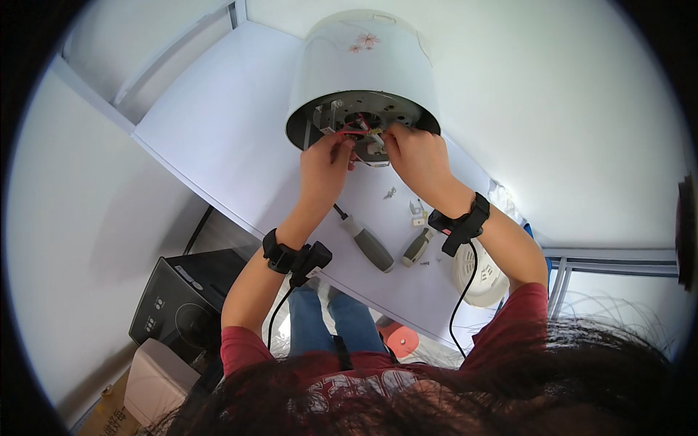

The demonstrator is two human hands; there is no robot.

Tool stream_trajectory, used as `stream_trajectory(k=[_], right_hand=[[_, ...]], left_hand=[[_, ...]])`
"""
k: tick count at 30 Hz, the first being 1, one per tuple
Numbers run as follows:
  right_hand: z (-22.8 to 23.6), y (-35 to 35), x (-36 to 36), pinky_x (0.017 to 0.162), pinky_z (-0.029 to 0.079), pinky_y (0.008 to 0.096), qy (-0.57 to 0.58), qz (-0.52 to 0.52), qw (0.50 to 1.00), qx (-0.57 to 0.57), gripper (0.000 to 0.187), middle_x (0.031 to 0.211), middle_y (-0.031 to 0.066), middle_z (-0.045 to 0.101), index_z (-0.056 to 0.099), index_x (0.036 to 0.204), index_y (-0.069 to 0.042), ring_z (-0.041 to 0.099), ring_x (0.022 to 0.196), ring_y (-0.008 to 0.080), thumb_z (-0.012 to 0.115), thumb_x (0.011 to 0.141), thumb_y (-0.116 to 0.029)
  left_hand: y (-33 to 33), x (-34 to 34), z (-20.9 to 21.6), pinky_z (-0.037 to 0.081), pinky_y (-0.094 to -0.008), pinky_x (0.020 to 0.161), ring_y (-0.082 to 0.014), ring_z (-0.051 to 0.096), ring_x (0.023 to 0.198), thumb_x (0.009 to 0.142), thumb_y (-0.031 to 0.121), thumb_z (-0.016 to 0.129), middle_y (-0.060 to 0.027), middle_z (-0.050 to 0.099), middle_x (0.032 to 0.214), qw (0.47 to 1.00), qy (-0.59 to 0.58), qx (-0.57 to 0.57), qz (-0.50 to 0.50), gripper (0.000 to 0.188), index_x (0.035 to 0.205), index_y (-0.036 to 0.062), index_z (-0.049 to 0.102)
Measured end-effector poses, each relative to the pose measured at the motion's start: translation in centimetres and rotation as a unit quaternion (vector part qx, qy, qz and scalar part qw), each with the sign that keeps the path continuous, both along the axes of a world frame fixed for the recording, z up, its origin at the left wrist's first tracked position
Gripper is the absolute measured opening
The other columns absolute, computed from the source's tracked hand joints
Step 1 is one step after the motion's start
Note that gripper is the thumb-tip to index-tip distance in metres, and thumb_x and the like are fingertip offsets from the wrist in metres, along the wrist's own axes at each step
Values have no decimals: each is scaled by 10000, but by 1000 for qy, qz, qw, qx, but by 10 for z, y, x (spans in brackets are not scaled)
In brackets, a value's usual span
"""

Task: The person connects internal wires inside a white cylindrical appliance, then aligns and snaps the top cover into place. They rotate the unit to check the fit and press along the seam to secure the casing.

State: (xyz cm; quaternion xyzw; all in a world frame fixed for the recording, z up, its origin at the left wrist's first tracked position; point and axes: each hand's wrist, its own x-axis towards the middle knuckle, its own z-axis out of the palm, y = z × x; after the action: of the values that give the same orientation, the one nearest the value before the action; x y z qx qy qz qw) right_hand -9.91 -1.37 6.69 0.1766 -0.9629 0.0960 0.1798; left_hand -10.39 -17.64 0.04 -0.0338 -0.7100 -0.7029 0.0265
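A white cylindrical appliance housing (363,62) with pink flowers lies on its side, its open base facing me. Inside the dark rim show metal parts and red wires (352,131). At the left of the opening, my left hand (325,166) is closed, its thumb and fingers pinching the red wires. My right hand (423,158) reaches in from the right, its fingers pinched on a wire beside a small yellowish sleeve (376,132). Its fingertips are partly hidden. Below the hands lies a screwdriver (369,244) with a grey handle.
On the white table (233,109) lie loose screws (390,193), small pale parts (417,211) and a short grey-handled tool (416,247). A white vented cover (480,280) rests at the right edge. A black induction cooker (185,309) stands below left. Cables hang from both wrist straps.
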Motion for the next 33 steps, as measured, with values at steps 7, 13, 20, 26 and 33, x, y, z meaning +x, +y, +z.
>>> stream_trajectory(k=[7,13,20,26,33], right_hand=[[0,-2,-1,486,483,420,2,4,1000,-1,196,568,155,596,579,741,-39,601,517,333,574,882,-175],[1,-1,-1,481,484,415,1,-4,1000,-8,201,570,153,599,589,736,-41,603,513,332,581,880,-180],[0,3,-5,480,487,412,-9,-12,1000,-14,185,573,154,601,603,745,-37,604,512,330,590,866,-176],[-5,7,-6,503,491,419,-19,-22,999,-35,146,615,149,620,632,763,-46,608,543,337,614,844,-166],[-11,11,-11,500,491,415,-12,-9,999,-40,137,634,141,630,642,770,-52,610,550,337,625,843,-167]], left_hand=[[-1,2,0,495,-298,534,-182,648,555,887,124,595,-116,663,668,999,28,-22,31,174,920,-40,642],[-17,26,26,456,-323,501,-257,610,545,838,100,623,-97,627,663,955,160,-241,69,85,840,15,629],[-21,6,70,474,-352,700,-227,593,831,726,70,679,-60,600,945,783,502,-316,188,179,891,54,613],[-11,-5,81,469,-364,759,-244,561,862,716,36,666,-73,574,937,753,555,-342,87,274,989,38,639],[-10,6,53,469,-353,717,-248,571,819,709,24,668,-82,583,945,748,543,-370,92,264,973,24,668]])
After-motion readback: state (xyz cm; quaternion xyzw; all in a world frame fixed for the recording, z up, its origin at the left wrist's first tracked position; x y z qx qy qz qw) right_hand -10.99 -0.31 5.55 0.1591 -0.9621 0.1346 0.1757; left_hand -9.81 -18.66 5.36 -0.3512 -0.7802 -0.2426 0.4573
